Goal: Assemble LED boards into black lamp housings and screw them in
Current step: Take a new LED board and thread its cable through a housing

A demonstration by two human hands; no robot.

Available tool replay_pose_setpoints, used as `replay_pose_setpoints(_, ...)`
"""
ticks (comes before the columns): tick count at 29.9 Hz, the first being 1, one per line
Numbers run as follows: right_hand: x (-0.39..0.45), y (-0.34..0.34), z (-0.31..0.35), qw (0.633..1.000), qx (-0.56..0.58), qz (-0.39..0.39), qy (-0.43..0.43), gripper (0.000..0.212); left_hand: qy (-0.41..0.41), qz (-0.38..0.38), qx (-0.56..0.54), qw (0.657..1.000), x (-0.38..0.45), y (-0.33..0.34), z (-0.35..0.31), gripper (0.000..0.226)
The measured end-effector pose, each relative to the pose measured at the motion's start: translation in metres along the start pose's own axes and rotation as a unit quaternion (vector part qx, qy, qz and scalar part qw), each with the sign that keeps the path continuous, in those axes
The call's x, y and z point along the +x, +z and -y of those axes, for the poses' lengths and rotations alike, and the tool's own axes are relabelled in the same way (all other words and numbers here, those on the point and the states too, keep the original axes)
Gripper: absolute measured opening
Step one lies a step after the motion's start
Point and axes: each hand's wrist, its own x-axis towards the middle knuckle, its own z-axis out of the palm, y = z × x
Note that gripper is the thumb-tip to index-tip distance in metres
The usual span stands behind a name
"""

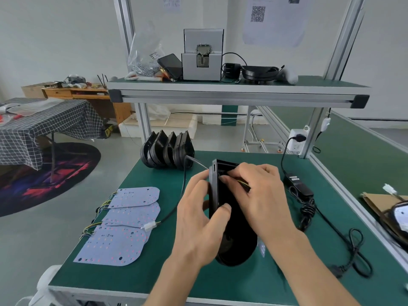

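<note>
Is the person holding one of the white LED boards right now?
No, both the left hand and right hand are on the black housing.

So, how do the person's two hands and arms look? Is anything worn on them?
Both are bare. The left hand and the right hand have no gloves, and no ring, watch or wrist strap is visible. The forearms are uncovered down to the bottom edge of the picture, so no sleeve shows. The fingernails are short and unpainted.
</note>
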Motion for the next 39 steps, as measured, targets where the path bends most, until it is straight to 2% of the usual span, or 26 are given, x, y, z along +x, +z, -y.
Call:
replay_pose_setpoints(3, 0.000, 0.002, 0.003, 0.999, -0.029, 0.027, 0.007, 0.021, -0.008, -0.007, -0.009, 1.000, -0.001, 0.002, 0.000, 0.020)
replay_pose_setpoints(7, -0.002, -0.008, 0.002, 0.996, 0.010, 0.094, 0.001, 0.005, -0.012, -0.006, -0.006, 1.000, -0.001, 0.000, 0.001, 0.023)
replay_pose_setpoints(10, 0.000, -0.015, 0.001, 0.992, 0.004, 0.127, -0.010, 0.011, -0.011, -0.001, 0.003, 1.000, -0.003, 0.000, 0.002, 0.018)
replay_pose_setpoints(13, 0.003, -0.015, 0.005, 0.990, -0.024, 0.136, 0.004, 0.007, 0.014, 0.000, 0.039, 0.999, -0.004, 0.003, 0.000, 0.015)
replay_pose_setpoints(16, 0.004, -0.014, 0.005, 0.990, -0.048, 0.128, 0.023, 0.008, 0.031, 0.012, 0.060, 0.998, -0.004, 0.006, -0.003, 0.023)
replay_pose_setpoints(20, 0.000, -0.015, 0.009, 0.994, 0.045, 0.045, 0.085, 0.012, 0.026, 0.009, 0.033, 0.999, 0.000, 0.002, -0.007, 0.017)
replay_pose_setpoints(22, -0.002, -0.017, 0.013, 0.985, 0.103, 0.008, 0.140, 0.016, 0.014, 0.008, 0.004, 1.000, 0.000, 0.001, -0.009, 0.030)
replay_pose_setpoints(24, -0.004, -0.018, 0.015, 0.985, 0.100, -0.014, 0.142, 0.015, 0.014, 0.005, -0.013, 1.000, -0.002, 0.000, -0.011, 0.040)
replay_pose_setpoints(26, -0.008, -0.021, 0.018, 0.988, 0.093, 0.002, 0.125, 0.015, 0.014, -0.005, -0.014, 1.000, -0.004, 0.000, -0.009, 0.045)
replay_pose_setpoints(29, -0.011, -0.027, 0.020, 0.989, 0.098, 0.034, 0.108, 0.030, 0.009, -0.006, -0.025, 1.000, -0.006, -0.001, -0.008, 0.050)
replay_pose_setpoints(31, -0.009, -0.028, 0.018, 0.990, 0.089, 0.034, 0.106, 0.029, 0.005, 0.006, -0.039, 0.999, -0.007, 0.000, -0.009, 0.052)
replay_pose_setpoints(33, -0.006, -0.027, 0.019, 0.992, 0.081, 0.026, 0.096, 0.026, 0.011, 0.017, -0.042, 0.999, -0.006, 0.000, -0.010, 0.048)
replay_pose_setpoints(36, -0.006, -0.022, 0.020, 0.993, 0.069, 0.013, 0.094, 0.025, 0.026, 0.030, -0.024, 0.999, -0.004, 0.002, -0.009, 0.027)
replay_pose_setpoints(39, -0.008, -0.017, 0.017, 0.988, 0.093, 0.022, 0.119, 0.022, 0.042, 0.049, -0.012, 0.998, -0.005, 0.002, -0.010, 0.025)
